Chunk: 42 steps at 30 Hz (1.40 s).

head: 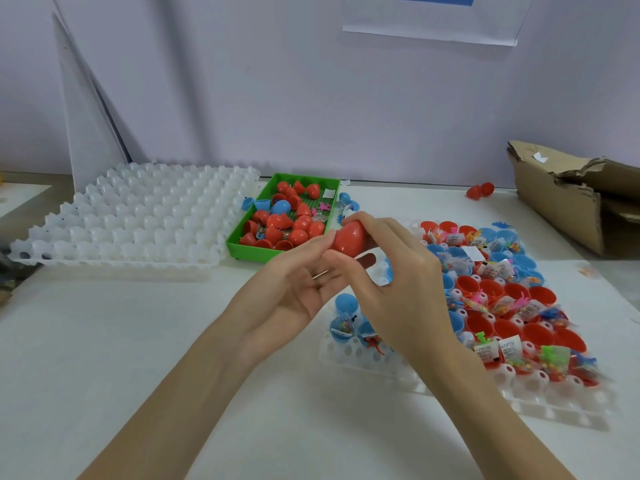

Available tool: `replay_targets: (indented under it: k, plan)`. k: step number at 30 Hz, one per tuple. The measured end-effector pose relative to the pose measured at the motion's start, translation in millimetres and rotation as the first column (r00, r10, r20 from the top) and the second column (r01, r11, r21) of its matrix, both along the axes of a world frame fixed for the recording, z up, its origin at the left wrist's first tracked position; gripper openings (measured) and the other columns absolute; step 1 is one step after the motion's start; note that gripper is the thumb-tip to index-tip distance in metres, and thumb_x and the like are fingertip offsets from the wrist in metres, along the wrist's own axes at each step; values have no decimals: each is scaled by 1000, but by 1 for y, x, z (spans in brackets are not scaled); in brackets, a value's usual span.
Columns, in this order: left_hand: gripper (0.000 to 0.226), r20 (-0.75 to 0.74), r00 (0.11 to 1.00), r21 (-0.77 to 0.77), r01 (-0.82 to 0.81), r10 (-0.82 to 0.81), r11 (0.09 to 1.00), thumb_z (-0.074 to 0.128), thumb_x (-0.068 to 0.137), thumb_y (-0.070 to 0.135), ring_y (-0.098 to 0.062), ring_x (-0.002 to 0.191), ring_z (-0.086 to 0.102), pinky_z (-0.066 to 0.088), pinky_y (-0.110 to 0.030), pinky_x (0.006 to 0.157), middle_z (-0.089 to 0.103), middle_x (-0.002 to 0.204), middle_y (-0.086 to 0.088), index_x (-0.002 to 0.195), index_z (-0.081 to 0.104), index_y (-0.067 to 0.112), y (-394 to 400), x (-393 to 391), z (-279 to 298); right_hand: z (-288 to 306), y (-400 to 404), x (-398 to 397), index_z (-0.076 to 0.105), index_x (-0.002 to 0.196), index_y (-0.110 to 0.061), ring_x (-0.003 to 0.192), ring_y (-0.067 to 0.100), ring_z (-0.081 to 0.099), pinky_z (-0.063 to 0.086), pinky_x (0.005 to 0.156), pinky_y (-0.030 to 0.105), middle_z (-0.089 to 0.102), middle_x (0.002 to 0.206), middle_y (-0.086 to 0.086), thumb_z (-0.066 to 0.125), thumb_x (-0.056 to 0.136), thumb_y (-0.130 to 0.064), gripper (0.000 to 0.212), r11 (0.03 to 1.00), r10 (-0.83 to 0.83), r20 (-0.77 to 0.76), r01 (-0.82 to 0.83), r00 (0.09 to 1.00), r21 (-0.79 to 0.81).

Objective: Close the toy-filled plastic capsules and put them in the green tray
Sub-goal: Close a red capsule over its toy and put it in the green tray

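Observation:
A red egg-shaped capsule [349, 239] is held above the table between both hands, its halves joined. My left hand [298, 285] grips its near left end with thumb and fingertips. My right hand [391, 268] curls its fingers over the capsule's top and right side. The green tray [242, 242] lies just behind the hands, holding several red capsules, one blue capsule [280, 206] and some loose toys. A clear holder tray [408, 370] on the right carries several open red and blue capsule halves filled with small bagged toys [491, 270].
An empty white egg-style tray [138, 216] lies at the left. Blue capsule halves [254, 203] sit beside the green tray. A red capsule [479, 190] lies at the back right near a torn cardboard box [568, 199]. A wall stands close behind.

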<state>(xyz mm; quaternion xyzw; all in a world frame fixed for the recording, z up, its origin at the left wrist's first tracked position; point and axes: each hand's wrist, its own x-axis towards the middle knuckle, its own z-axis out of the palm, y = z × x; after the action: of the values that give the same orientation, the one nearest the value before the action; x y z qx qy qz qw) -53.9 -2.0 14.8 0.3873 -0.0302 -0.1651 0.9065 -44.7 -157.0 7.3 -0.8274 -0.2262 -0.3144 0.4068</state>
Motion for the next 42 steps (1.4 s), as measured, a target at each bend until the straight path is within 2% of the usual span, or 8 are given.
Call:
replay_targets:
  k: [4, 11, 17, 20, 24, 28, 33, 42]
  plan:
    - [33, -42, 999, -76, 10, -13, 997, 81, 76, 23, -21, 109, 76, 61, -24, 85, 77, 117, -17, 105, 83, 7, -2, -1, -3, 2, 1, -2, 71, 117, -5, 93, 7, 60, 45, 87, 8, 69, 103, 2, 73, 92, -34, 39, 998, 47, 66, -51, 997, 49]
    - [21, -94, 988, -128, -138, 126, 982, 73, 73, 18, -15, 92, 78, 62, -22, 76, 79, 109, -12, 90, 87, 16, -21, -4, -10, 2, -2, 0, 74, 110, -2, 84, 14, 64, 53, 79, 24, 72, 93, 3, 76, 90, -24, 29, 992, 74, 69, -80, 995, 95]
    - [37, -59, 993, -91, -103, 98, 991, 72, 87, 25, -24, 114, 73, 60, -28, 93, 74, 124, -18, 116, 79, 3, -19, -4, -7, 1, -1, 2, 69, 124, -6, 95, 7, 64, 50, 88, 15, 72, 106, -1, 73, 91, -31, 42, 991, 96, -26, -93, 995, 100]
    - [44, 21, 999, -150, -37, 41, 988, 68, 96, 23, -33, 125, 67, 56, -33, 102, 67, 136, -23, 133, 67, 0, -15, -4, -5, 3, 1, 1, 63, 134, -15, 105, 12, 65, 52, 94, 23, 70, 116, -6, 72, 92, -30, 45, 964, 206, -109, -182, 972, 193]
    - [35, 224, 950, 64, -238, 218, 969, 71, 92, 21, -27, 110, 73, 58, -28, 94, 74, 120, -18, 123, 69, 5, -10, 1, -5, 4, -1, 3, 54, 146, -21, 113, 8, 65, 52, 95, 20, 65, 128, -13, 72, 93, -24, 56, 945, 271, -167, -229, 948, 234]
    - [47, 397, 874, 176, -371, 279, 912, 77, 85, 21, -23, 111, 71, 55, -31, 100, 76, 101, -5, 130, 65, 14, -3, 2, -3, 3, 0, 3, 53, 146, -14, 113, 7, 65, 54, 93, 19, 64, 134, -7, 67, 95, -20, 53, 943, 298, -113, -275, 948, 188]
    - [51, 475, 861, 213, -315, 184, 925, 71, 92, 27, -29, 128, 65, 49, -43, 113, 73, 123, -9, 142, 63, 25, -2, 1, -3, 2, 0, 3, 44, 151, -10, 123, 9, 61, 51, 95, 18, 57, 143, -8, 62, 97, -17, 57, 923, 348, -50, -333, 936, 192]
    - [33, 306, 872, 67, -420, 381, 905, 79, 77, 31, -31, 112, 73, 59, -27, 92, 78, 114, -12, 106, 81, 15, -18, 0, -11, -5, 6, -3, 59, 141, -9, 96, -10, 61, 44, 86, 5, 72, 113, -8, 65, 95, -22, 49, 963, 181, -38, -169, 983, 211]
